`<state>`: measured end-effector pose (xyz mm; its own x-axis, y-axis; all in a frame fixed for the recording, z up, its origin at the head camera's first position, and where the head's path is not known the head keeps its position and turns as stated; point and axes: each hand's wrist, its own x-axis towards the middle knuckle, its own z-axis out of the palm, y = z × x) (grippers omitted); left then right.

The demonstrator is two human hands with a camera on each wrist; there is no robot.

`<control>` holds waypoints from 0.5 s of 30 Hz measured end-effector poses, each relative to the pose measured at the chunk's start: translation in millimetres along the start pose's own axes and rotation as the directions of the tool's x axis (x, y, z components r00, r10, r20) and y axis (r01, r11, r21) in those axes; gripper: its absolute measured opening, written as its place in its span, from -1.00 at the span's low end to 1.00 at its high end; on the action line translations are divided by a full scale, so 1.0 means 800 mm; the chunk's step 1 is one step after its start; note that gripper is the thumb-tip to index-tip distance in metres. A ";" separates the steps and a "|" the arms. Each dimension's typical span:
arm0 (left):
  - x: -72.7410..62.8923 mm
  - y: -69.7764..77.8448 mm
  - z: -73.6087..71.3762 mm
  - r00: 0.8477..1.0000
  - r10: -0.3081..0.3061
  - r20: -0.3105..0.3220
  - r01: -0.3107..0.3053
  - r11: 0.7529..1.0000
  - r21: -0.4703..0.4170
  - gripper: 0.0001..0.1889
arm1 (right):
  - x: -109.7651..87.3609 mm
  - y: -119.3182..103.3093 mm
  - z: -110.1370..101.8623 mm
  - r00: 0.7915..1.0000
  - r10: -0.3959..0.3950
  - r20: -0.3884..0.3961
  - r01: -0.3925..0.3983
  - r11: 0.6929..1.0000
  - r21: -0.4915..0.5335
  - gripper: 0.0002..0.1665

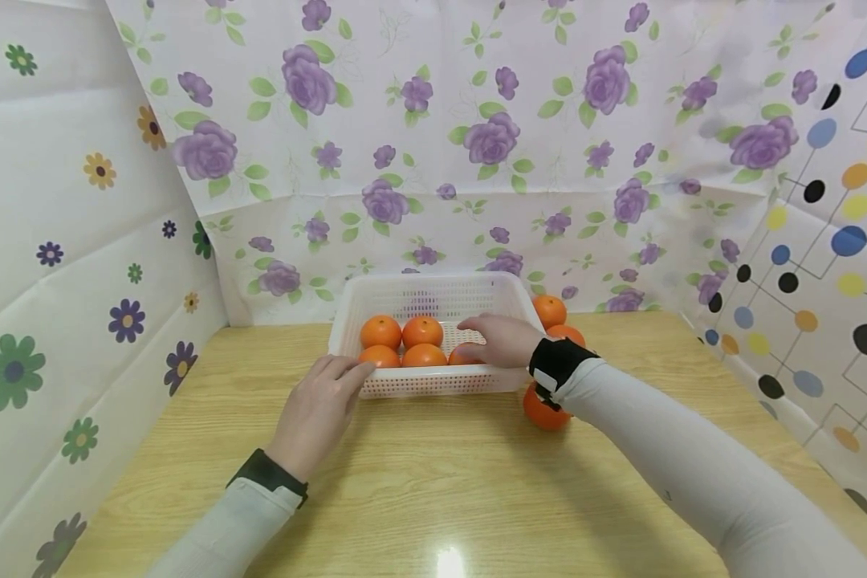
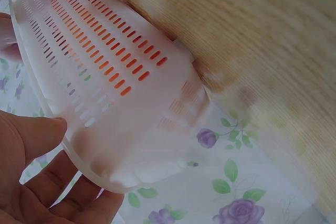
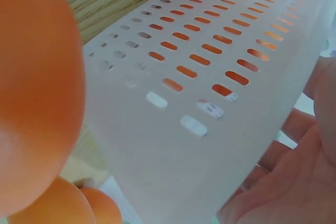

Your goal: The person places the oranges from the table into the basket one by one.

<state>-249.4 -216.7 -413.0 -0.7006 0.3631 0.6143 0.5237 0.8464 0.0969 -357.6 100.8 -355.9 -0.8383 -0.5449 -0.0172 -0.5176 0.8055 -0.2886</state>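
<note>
A white perforated plastic basket (image 1: 433,385) stands on the table with several oranges (image 1: 422,331) inside, in two rows. My left hand (image 1: 321,405) grips its front left corner; in the left wrist view the thumb (image 2: 44,132) lies on one side of the rim and the fingers on the other. My right hand (image 1: 504,341) reaches over the basket's right side, its fingers spread inside. Under its thumb sits a partly hidden orange (image 1: 462,355), at the right of the front row. In the right wrist view, the basket wall (image 3: 173,145) hides part of the right hand (image 3: 294,177).
Outside the basket's right side lie more oranges: one at the back (image 1: 549,311), one beside the right wrist (image 1: 566,334), and one in front (image 1: 544,411), partly under the wristband. Wood-grain table (image 1: 405,482) lies before the basket; a flowered sheet (image 1: 419,160) hangs behind.
</note>
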 end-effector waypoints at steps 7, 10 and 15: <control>0.000 0.000 0.000 1.000 0.003 0.001 -0.003 1.000 -0.004 -0.53 | -0.013 0.002 0.000 0.995 0.004 -0.101 -0.010 0.998 -0.056 -0.24; 0.000 0.000 -0.001 1.000 0.000 0.002 0.000 1.000 -0.002 -0.54 | -0.019 0.004 0.000 0.991 0.011 -0.130 -0.017 0.999 -0.047 -0.22; 0.000 0.000 -0.001 1.000 -0.008 0.008 0.008 1.000 0.004 -0.54 | -0.029 0.009 -0.002 0.986 0.021 -0.167 -0.030 0.998 -0.048 -0.17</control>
<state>-248.8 -216.8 -412.4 -0.7085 0.3593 0.6074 0.5163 0.8507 0.0991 -341.7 119.6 -356.1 -0.8660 -0.4810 0.1368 -0.5000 0.8317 -0.2414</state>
